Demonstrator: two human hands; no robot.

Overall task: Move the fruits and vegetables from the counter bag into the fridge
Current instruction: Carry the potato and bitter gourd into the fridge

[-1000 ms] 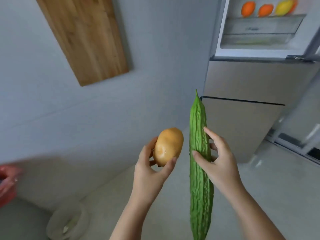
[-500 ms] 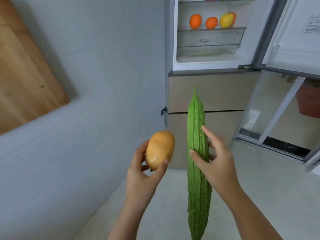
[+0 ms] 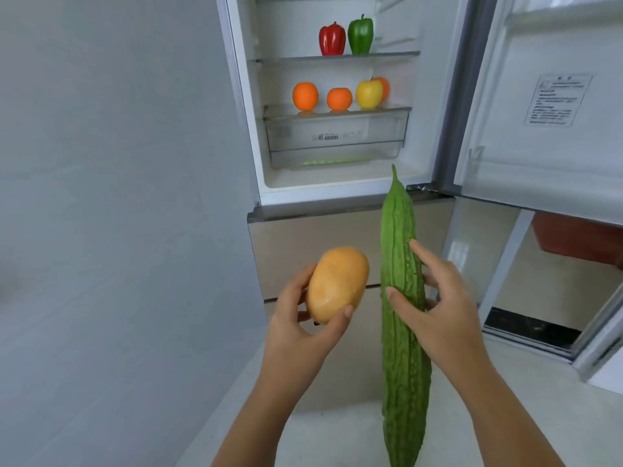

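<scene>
Fridge (image 3: 428, 136) nearer; potato (image 3: 337, 284), gourd (image 3: 404, 372) aloft.

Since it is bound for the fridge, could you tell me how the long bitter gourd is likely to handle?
The bitter gourd is probably stiff: it stands straight though the right hand holds only its middle. Its bumpy, ridged skin likely resists slipping. Laid down, its round body may roll.
</scene>
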